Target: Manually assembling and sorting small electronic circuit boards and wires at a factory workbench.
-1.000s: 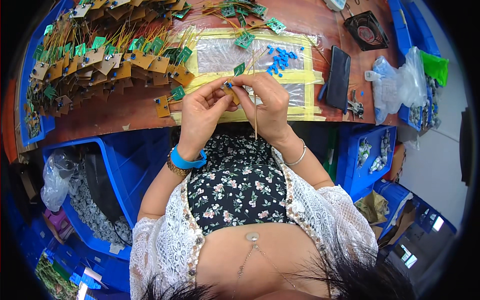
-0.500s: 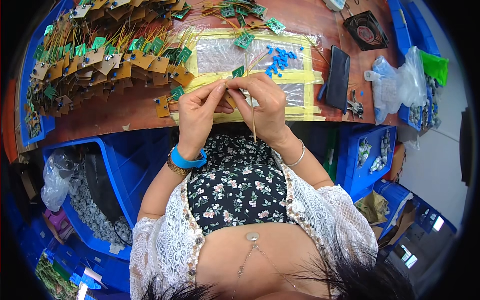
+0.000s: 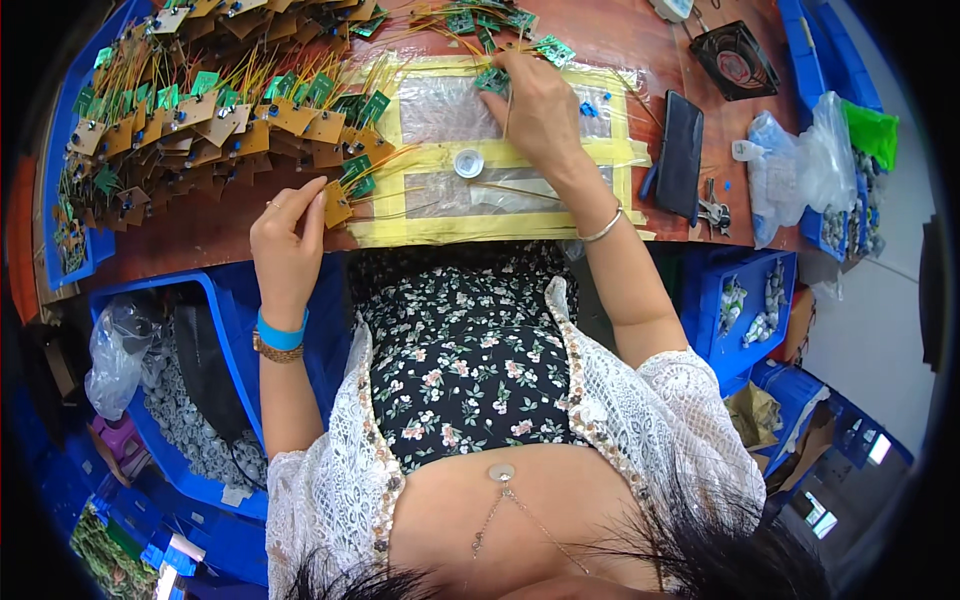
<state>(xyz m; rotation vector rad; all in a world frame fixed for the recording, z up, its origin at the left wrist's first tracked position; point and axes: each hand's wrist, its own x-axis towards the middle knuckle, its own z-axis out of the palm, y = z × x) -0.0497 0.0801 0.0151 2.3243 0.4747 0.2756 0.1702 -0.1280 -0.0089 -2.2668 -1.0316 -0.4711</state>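
My left hand [image 3: 288, 238] is at the left of the taped work area, thumb and forefinger closed at the edge of a small brown circuit board [image 3: 339, 205]. A green circuit board [image 3: 357, 175] lies just beyond it, with thin orange and yellow wires running rightward. Farther off, my right hand [image 3: 543, 112] reaches over the mat, its thumb and fingers closed around another green circuit board [image 3: 491, 80]. Between the hands sits a small round white cap [image 3: 468, 163], beside a thin stick [image 3: 515, 189]. Several tiny blue parts [image 3: 590, 108] show beside my right hand; others may be hidden under it.
Wired brown boards [image 3: 215, 125] are heaped at the left. To the right lie a black phone [image 3: 678, 155], a fan [image 3: 733, 62] and plastic bags [image 3: 770, 170]. Blue bins [image 3: 215, 340] stand below the table edge on both sides.
My hands have parted from the middle of the mat. The left moved left to the brown board; the right moved up to the green board. The white cap has come into view.
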